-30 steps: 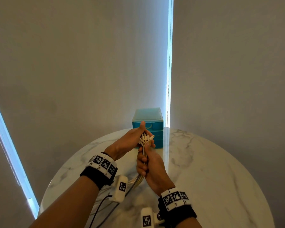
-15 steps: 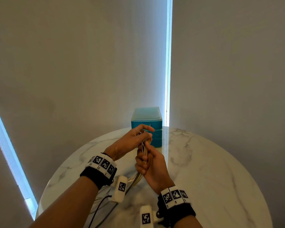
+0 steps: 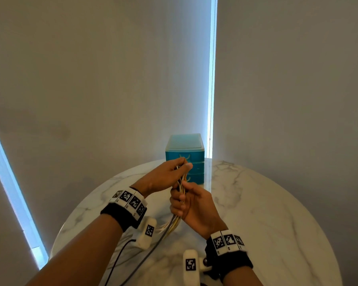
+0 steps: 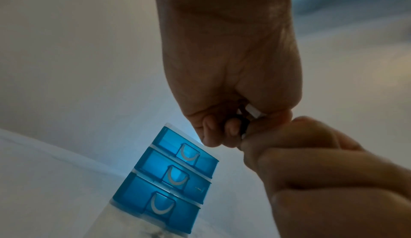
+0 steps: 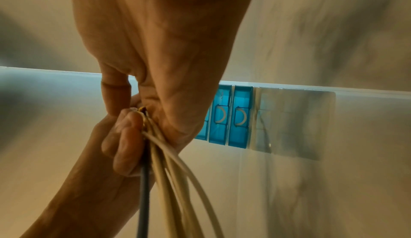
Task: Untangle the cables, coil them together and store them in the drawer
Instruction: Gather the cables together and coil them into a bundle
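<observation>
While both hands (image 3: 167, 176) (image 3: 192, 205) clutch the cables (image 3: 182, 182), pale blinds (image 3: 91, 79) back the marble table (image 3: 277, 213).

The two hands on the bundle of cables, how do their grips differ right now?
The left hand sits higher, closing over the top end of the bundle of cream and grey cables; the right hand is lower, wrapped around the bundle's middle. The left hand's thumb lies along its fingertips; the right hand's fingers curl fully round in a fist. Both hold the same bundle above the round white marble table.

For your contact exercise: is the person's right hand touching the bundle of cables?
Touching. The right wrist view shows the right hand's fingers curled round the cables, pressing them against the palm.
</observation>
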The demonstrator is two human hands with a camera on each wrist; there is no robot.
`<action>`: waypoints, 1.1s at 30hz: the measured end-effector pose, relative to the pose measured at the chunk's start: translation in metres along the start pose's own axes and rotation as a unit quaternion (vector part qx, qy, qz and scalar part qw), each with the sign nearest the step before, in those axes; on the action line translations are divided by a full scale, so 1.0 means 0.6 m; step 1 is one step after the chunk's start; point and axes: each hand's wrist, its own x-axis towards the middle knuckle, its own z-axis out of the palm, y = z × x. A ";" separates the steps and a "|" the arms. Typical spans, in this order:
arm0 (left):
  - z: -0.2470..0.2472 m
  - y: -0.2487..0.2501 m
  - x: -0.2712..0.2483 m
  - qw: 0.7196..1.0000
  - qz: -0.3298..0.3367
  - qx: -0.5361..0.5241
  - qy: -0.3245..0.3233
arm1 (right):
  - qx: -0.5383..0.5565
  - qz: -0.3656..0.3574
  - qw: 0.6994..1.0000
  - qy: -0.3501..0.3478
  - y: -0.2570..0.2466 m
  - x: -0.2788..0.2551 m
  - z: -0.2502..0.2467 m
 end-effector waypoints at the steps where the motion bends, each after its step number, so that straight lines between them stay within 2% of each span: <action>1: -0.004 0.001 0.001 1.000 -0.001 0.000 -0.003 | -0.007 0.003 1.000 -0.001 0.000 0.000 0.001; 4: -0.012 0.006 0.004 1.000 -0.014 0.014 0.002 | -0.046 0.003 0.999 0.009 0.003 0.004 0.006; 6: -0.012 0.010 0.006 0.999 -0.025 0.028 0.029 | -0.067 -0.004 0.998 0.020 0.007 0.006 0.010; 9: -0.009 0.013 0.014 0.997 -0.004 0.054 0.061 | -0.064 -0.005 0.998 0.025 0.007 0.006 0.013; 13: -0.014 0.002 0.029 0.993 0.027 0.116 0.009 | -0.068 0.005 0.997 0.034 0.005 0.006 0.008; 18: -0.034 -0.001 0.036 0.977 0.005 0.204 -0.059 | -0.083 0.020 0.995 0.055 0.008 0.005 0.018; 23: -0.043 0.008 0.033 0.964 0.037 0.260 -0.024 | -0.099 0.010 0.992 0.077 0.009 0.007 0.034; 28: -0.050 0.012 0.030 0.969 0.042 0.245 0.015 | -0.072 -0.005 0.992 0.106 0.010 0.010 0.040; 30: -0.051 0.014 0.029 0.969 0.028 0.246 0.003 | -0.071 -0.006 0.990 0.120 0.011 0.011 0.044; 33: -0.052 0.019 0.022 0.966 0.005 0.255 -0.044 | -0.127 0.003 0.981 0.146 0.012 0.013 0.052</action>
